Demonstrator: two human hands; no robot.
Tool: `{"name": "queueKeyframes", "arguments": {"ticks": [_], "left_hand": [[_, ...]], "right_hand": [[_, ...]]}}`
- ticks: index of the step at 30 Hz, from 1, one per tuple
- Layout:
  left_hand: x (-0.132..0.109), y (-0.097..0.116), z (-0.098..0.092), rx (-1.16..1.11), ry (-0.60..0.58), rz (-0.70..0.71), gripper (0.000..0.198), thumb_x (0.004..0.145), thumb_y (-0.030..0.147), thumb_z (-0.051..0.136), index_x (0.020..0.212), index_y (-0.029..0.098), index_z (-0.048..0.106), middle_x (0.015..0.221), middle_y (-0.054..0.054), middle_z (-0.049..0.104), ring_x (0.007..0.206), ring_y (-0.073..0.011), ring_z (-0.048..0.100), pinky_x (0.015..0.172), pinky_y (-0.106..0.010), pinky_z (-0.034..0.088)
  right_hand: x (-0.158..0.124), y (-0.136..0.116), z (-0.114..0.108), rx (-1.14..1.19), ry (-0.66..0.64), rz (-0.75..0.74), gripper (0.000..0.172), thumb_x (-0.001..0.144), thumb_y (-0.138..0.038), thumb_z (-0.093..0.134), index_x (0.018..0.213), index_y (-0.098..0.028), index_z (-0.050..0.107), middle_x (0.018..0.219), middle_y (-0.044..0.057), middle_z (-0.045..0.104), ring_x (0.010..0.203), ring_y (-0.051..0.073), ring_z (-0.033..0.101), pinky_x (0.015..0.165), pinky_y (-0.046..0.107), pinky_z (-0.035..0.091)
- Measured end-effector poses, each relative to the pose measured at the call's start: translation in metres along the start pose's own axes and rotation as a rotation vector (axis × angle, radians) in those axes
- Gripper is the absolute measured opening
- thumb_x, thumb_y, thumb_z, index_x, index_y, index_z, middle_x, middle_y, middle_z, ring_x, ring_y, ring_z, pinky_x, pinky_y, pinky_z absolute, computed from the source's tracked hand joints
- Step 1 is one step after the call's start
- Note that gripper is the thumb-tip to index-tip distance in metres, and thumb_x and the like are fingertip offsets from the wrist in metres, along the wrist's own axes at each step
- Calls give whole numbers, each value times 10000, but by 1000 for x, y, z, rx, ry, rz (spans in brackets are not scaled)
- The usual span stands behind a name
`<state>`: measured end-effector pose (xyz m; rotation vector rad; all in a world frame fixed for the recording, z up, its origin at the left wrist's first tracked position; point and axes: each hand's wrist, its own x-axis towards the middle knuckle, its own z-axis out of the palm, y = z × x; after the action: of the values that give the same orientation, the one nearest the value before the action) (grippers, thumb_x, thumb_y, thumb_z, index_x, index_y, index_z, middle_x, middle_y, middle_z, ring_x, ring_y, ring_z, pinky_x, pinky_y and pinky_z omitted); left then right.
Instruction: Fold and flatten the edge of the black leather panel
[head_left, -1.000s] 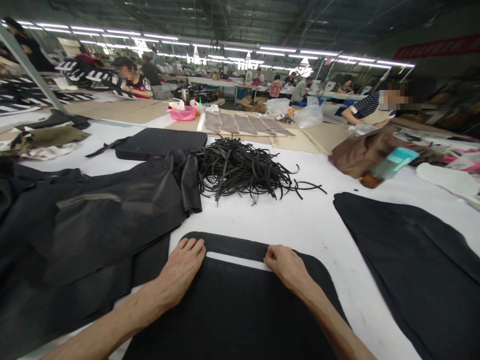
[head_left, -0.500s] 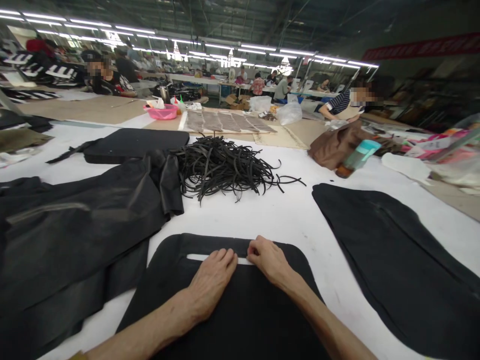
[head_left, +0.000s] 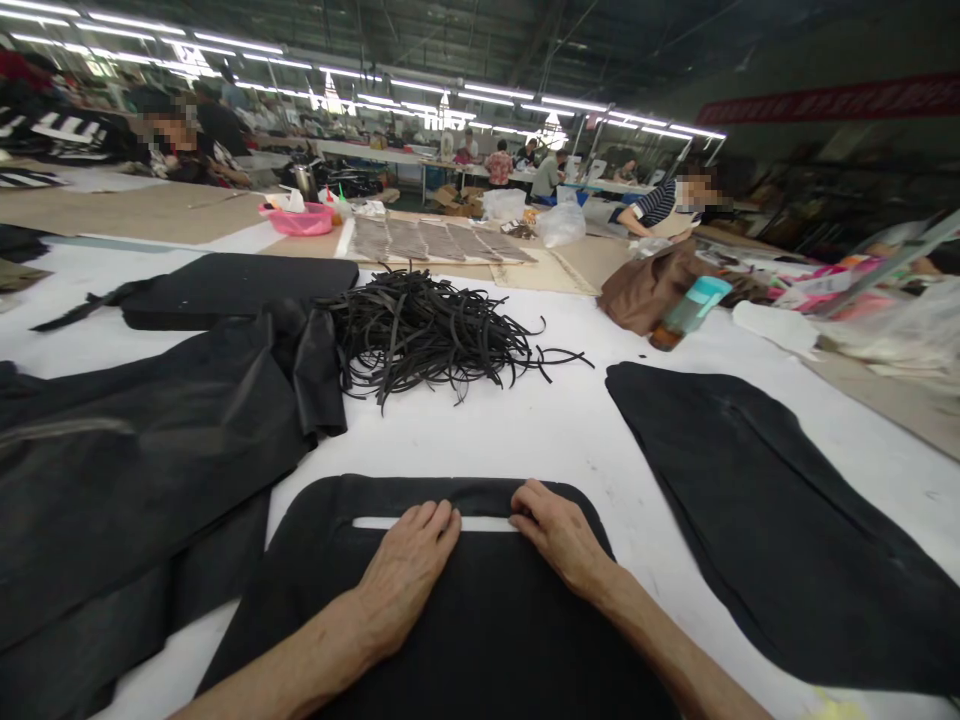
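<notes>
In front of me lies a black leather-like panel [head_left: 480,620] with rounded far corners and a long narrow slot [head_left: 484,524] near its far edge. White tabletop shows through the slot. My left hand [head_left: 412,560] lies on the panel, palm down, its fingertips across the middle of the slot. At the slot's right end, my right hand [head_left: 562,535] has its fingers bent and pinched on the strip of panel beyond the slot. Its thumb tip is partly hidden.
Large black sheets [head_left: 150,460] lie to the left, and more black cut pieces [head_left: 765,510] to the right. Beyond are a heap of thin black strips [head_left: 435,330], a dark block [head_left: 240,285], a pink basin [head_left: 300,217] and a turquoise-topped bottle [head_left: 690,312]. A co-worker [head_left: 667,212] stands at the far right.
My right hand has slid right along the slot, away from my left hand, so more of the slot shows between them. The whole view has shifted slightly.
</notes>
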<state>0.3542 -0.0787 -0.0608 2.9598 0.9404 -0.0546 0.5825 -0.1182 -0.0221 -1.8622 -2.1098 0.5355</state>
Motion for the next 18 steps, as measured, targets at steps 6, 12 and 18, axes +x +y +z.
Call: {"name": "queueKeyframes", "arguments": {"ticks": [6, 12, 18], "left_hand": [[3, 5, 7, 52, 55, -11, 514, 780, 41, 370, 1291, 105, 360, 1277, -154, 447, 1149, -274, 421, 973, -459, 342], [5, 7, 4, 122, 59, 67, 509, 768, -19, 312, 1261, 67, 407, 1253, -145, 483, 1144, -264, 440, 970, -404, 370], [8, 8, 0, 201, 76, 94, 490, 760, -9, 310, 1234, 20, 435, 1214, -169, 502, 1085, -286, 474, 924, -401, 413]], "right_hand": [[2, 2, 0, -195, -53, 32, 156, 894, -205, 380, 775, -203, 481, 855, 2, 526, 743, 120, 524, 669, 231, 356], [11, -5, -3, -322, -178, 77, 91, 799, -116, 464, 840, -184, 510, 876, 41, 572, 749, 180, 554, 637, 282, 344], [7, -3, -3, -347, -172, 179, 382, 597, 28, 516, 940, -140, 512, 959, 113, 563, 754, 222, 556, 636, 307, 324]]}}
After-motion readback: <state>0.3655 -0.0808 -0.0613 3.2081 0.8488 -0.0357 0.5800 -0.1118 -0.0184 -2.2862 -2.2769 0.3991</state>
